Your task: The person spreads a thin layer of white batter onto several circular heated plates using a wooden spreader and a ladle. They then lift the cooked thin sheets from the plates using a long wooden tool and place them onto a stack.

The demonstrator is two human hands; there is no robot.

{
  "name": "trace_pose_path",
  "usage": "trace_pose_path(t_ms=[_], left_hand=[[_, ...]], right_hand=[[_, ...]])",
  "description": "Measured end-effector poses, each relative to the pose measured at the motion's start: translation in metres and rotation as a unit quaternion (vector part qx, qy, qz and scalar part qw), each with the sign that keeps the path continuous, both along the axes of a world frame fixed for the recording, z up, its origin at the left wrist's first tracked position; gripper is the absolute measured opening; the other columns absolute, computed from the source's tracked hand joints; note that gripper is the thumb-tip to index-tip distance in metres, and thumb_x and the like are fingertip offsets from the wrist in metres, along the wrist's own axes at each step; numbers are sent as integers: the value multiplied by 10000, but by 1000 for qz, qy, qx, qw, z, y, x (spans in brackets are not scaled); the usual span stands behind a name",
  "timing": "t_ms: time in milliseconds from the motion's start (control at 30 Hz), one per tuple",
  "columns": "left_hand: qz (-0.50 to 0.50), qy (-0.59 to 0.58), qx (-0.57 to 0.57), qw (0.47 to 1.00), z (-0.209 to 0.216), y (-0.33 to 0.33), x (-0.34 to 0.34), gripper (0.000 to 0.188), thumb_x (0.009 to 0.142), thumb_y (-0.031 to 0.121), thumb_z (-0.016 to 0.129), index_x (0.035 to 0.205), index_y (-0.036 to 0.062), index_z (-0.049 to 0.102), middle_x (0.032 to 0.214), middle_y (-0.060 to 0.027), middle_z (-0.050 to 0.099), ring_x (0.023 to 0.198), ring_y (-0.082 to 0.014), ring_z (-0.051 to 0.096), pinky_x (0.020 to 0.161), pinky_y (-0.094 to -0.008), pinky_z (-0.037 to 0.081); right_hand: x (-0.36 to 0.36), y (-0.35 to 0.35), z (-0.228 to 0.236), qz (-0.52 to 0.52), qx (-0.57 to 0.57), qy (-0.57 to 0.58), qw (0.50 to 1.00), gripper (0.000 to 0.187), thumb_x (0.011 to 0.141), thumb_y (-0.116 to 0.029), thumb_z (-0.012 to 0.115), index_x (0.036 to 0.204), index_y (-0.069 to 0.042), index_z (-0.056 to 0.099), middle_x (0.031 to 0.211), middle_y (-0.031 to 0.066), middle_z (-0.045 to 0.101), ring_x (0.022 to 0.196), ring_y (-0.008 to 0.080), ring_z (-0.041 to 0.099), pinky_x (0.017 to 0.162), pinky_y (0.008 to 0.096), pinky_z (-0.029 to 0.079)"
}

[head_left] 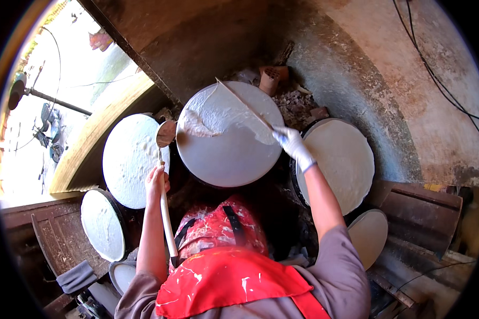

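My left hand [156, 182] is bare and closed round the long pale handle of a ladle. The ladle's round brown bowl [166, 133] is at the left edge of the middle round white surface [223, 162]. In a white glove, my right hand [294, 146] grips one end of a thin stick [246, 103]. This stick slants across the far part of that surface, its other end near the far rim. A thin whitish wet layer [199, 125] lies wrinkled there; whether any of it hangs on the stick I cannot tell.
More white-topped rounds stand to the left [130, 165], lower left [102, 226], right [338, 159] and lower right [368, 236]. Behind the middle one are a hollow brick [270, 81] and rubble [295, 106]. A stained wall [351, 85] curves round the right; a pale-edged opening shows daylight at left.
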State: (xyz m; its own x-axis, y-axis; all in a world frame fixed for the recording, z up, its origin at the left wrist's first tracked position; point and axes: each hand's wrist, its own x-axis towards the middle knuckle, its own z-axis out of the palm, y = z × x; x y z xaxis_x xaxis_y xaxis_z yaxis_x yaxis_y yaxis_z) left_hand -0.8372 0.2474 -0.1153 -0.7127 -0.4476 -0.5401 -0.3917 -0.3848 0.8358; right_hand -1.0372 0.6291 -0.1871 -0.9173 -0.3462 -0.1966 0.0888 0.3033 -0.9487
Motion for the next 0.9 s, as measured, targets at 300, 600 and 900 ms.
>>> trace_pose_path(t_ms=[300, 600, 900], left_hand=[[12, 30, 9, 999, 2, -5, 28, 234, 822, 206, 551, 1005, 62, 530, 543, -5, 424, 353, -87, 377, 319, -208, 309], [5, 17, -11, 1000, 2, 2, 33, 243, 819, 214, 561, 1002, 55, 538, 532, -6, 437, 345, -90, 389, 316, -209, 314], [3, 16, -29, 999, 2, 5, 48, 238, 815, 206, 565, 994, 51, 545, 541, -7, 445, 344, -88, 388, 316, -203, 312]], right_hand=[[8, -37, 36, 294, 66, -25, 953, 335, 783, -219, 633, 1086, -84, 587, 981, 98, 631, 922, 137, 558, 840, 269, 415], [-26, -58, 45, 242, 119, 95, 958, 334, 816, -229, 587, 1079, -24, 568, 966, 63, 635, 824, 125, 566, 750, 252, 436], [9, 6, 42, 63, 67, -68, 993, 266, 797, -179, 612, 1018, -31, 613, 865, 59, 647, 771, 84, 542, 730, 268, 452]])
